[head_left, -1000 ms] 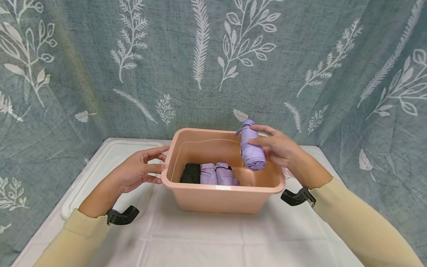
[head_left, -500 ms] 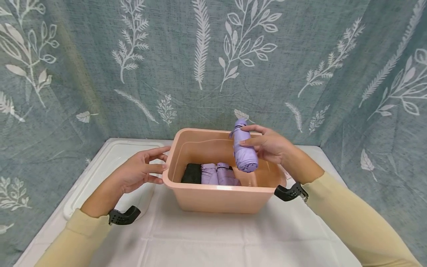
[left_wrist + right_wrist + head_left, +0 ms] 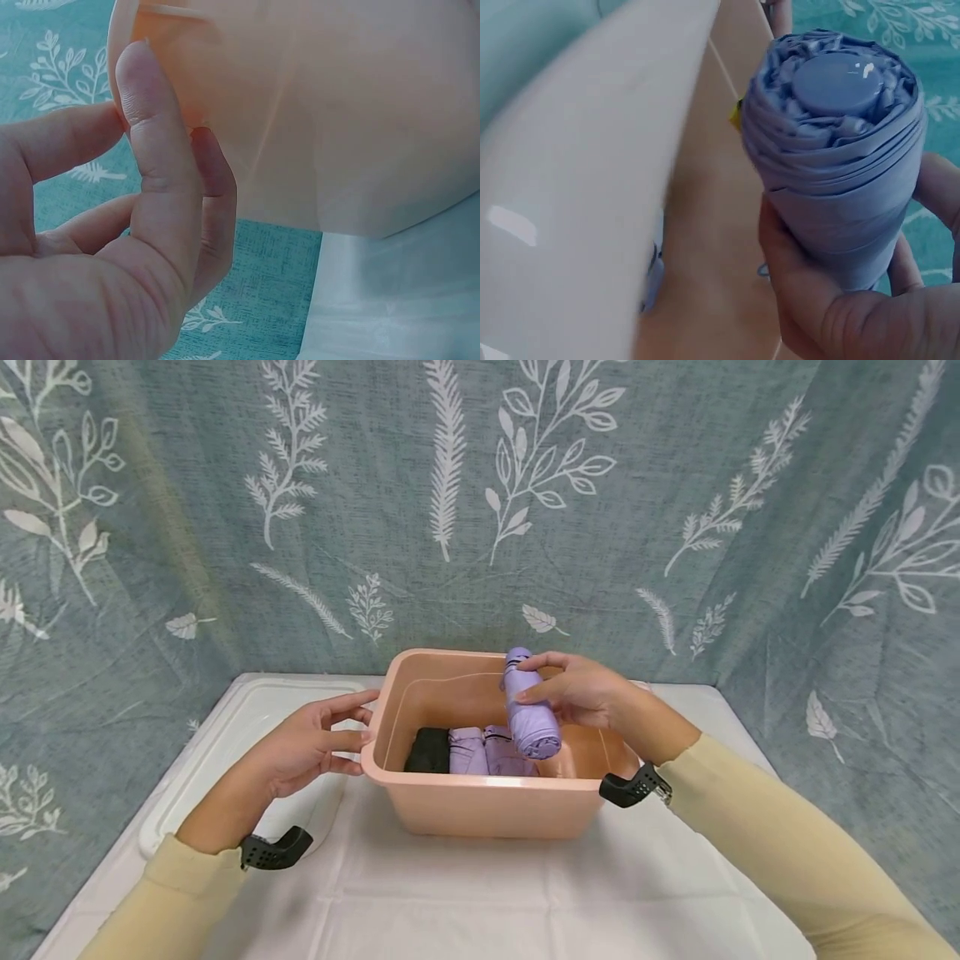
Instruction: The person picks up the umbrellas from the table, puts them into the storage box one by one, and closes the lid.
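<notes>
My right hand [image 3: 588, 693] grips a rolled-up purple folding umbrella [image 3: 531, 714] over the peach plastic bin [image 3: 487, 810]. Tilted, the umbrella has its near end lower; the round cap of the umbrella [image 3: 837, 84] faces the camera in the right wrist view. At the bin's left end, my left hand [image 3: 303, 747] holds the rim with its fingertips; in the left wrist view the thumb [image 3: 154, 112] lies along the rim edge. Inside, a black rolled bundle [image 3: 427, 752] and two purple rolled bundles [image 3: 467, 752] sit side by side on the left, their lower parts hidden by the front wall.
A white lid [image 3: 176, 802] lies flat on the table at the left, partly under the left arm. White cloth [image 3: 450, 902] covers the table. Behind it hangs a green leaf-patterned curtain [image 3: 360, 510]. A small yellow bit [image 3: 736, 116] shows beside the umbrella.
My right hand has carried the umbrella leftward and slightly down, so it now overlaps the right purple bundle in the head view. The left hand has stayed on the rim.
</notes>
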The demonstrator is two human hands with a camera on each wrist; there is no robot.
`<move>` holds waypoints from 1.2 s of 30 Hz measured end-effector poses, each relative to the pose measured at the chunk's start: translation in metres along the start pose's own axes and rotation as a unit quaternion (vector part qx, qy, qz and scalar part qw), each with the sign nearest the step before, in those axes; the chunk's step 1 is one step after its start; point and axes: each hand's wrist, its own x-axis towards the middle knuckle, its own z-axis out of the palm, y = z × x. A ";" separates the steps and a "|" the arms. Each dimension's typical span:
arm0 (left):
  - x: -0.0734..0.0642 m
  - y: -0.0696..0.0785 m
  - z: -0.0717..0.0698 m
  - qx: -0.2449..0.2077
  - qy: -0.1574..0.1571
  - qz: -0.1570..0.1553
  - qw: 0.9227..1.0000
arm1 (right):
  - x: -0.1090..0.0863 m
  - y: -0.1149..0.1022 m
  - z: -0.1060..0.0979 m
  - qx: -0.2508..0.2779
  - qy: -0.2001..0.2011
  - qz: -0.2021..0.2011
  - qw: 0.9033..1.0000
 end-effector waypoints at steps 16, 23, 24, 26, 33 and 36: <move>0.001 -0.001 -0.002 -0.011 -0.011 0.012 1.000 | 0.020 -0.005 0.001 -0.050 -0.038 0.055 0.996; 0.000 -0.001 -0.001 -0.008 -0.011 0.012 1.000 | 0.024 -0.005 0.002 -0.087 -0.058 0.084 0.991; 0.000 -0.001 -0.001 -0.007 -0.011 0.012 1.000 | 0.025 -0.004 0.002 -0.092 -0.062 0.086 0.990; 0.000 -0.002 -0.001 -0.007 -0.012 0.013 1.000 | 0.027 -0.002 0.002 -0.099 -0.072 0.091 0.988; 0.001 -0.001 0.001 -0.003 -0.008 0.010 1.000 | 0.033 0.003 0.003 -0.090 -0.099 0.109 0.985; 0.001 -0.001 0.001 0.002 -0.005 0.006 1.000 | 0.036 0.004 0.003 -0.101 -0.094 0.115 0.984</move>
